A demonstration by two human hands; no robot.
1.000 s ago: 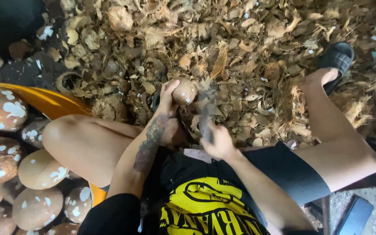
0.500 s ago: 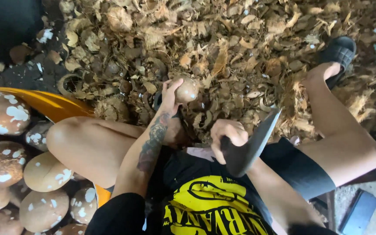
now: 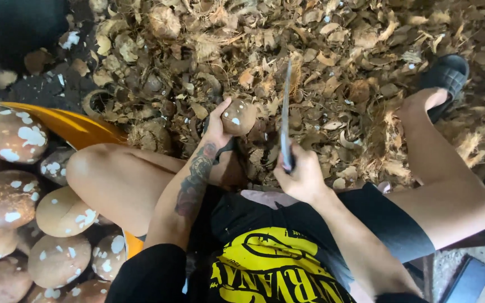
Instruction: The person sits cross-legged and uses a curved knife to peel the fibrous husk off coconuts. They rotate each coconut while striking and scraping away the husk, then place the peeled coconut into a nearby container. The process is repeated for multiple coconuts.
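My left hand [image 3: 219, 122] grips a small brown coconut [image 3: 239, 116] with white patches, held just above the husk litter between my knees. My right hand [image 3: 301, 175] is closed on the handle of a long knife [image 3: 286, 115]. Its blade points away from me, edge-on, just right of the coconut. I cannot tell whether the blade touches the nut.
A thick heap of dry coconut husk pieces [image 3: 332, 50] covers the ground ahead. An orange basin [image 3: 77, 126] at my left holds several peeled coconuts [image 3: 63, 212]. My bare left knee [image 3: 88, 165] and my right leg, ending in a black sandal [image 3: 447, 76], flank the hands.
The knife has swung up from low beside my right thigh to upright beside the coconut. My left hand has kept the coconut almost still.
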